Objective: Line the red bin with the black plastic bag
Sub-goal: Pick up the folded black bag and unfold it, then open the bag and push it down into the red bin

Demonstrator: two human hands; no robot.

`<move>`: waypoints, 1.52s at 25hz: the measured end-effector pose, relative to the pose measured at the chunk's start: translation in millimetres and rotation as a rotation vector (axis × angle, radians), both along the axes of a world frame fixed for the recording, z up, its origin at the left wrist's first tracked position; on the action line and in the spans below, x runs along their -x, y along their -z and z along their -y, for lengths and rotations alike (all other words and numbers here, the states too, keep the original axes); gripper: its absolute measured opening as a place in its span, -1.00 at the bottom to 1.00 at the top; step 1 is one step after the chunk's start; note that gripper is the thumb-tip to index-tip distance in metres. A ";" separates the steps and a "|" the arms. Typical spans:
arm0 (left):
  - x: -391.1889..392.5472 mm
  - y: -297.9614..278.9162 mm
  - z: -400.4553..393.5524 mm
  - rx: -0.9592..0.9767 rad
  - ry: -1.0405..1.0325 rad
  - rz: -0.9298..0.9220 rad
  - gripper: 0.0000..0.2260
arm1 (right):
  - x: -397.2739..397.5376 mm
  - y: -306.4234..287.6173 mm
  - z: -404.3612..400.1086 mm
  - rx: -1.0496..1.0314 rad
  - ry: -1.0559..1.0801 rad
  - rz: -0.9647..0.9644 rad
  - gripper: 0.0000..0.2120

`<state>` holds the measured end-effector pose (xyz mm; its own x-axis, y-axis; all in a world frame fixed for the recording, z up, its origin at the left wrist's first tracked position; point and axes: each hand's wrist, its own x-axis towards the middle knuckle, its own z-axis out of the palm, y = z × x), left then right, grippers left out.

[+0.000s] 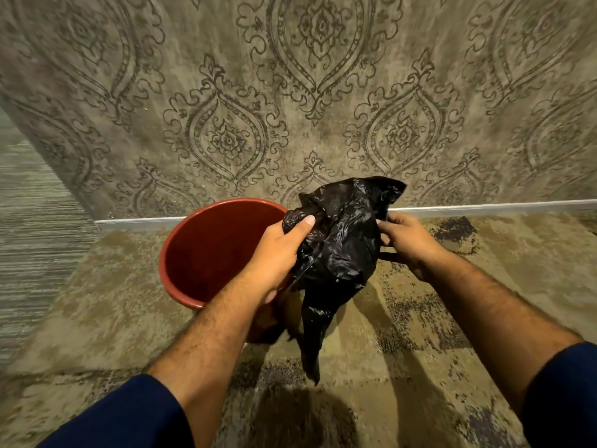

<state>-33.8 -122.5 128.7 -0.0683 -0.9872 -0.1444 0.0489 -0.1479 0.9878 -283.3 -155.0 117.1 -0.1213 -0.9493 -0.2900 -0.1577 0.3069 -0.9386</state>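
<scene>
A red bin (206, 250) stands open and empty on the carpet, close to the wall. A crumpled black plastic bag (339, 247) hangs in the air just right of the bin's rim, its tail drooping toward the floor. My left hand (277, 253) grips the bag's bunched left edge, over the bin's right rim. My right hand (407, 237) pinches the bag's right edge. The bag is outside the bin and hides part of its right side.
A wall with ornate patterned wallpaper (323, 108) rises right behind the bin, with a pale baseboard (484, 206) at its foot. Mottled beige carpet (420, 350) covers the floor. A striped floor area (32, 237) lies at the left.
</scene>
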 end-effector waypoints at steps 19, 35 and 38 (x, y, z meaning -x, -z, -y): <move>8.7 -10.4 23.2 0.271 -0.183 -0.150 -0.87 | 16.2 -72.5 -2.6 0.085 -0.091 -0.565 -0.76; -42.4 -168.8 11.9 0.780 -0.224 -0.502 -0.89 | -40.9 -173.2 -36.1 0.375 0.024 0.371 -0.73; -67.7 -176.7 11.1 0.808 -0.306 -0.399 -0.92 | -65.1 -166.8 -38.2 0.361 -0.085 0.427 -0.69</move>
<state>34.0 -133.6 305.4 0.3128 -0.7612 0.5681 0.3277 0.6479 0.6876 -218.2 -116.8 283.9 0.0171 -0.9987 0.0480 0.2489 -0.0422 -0.9676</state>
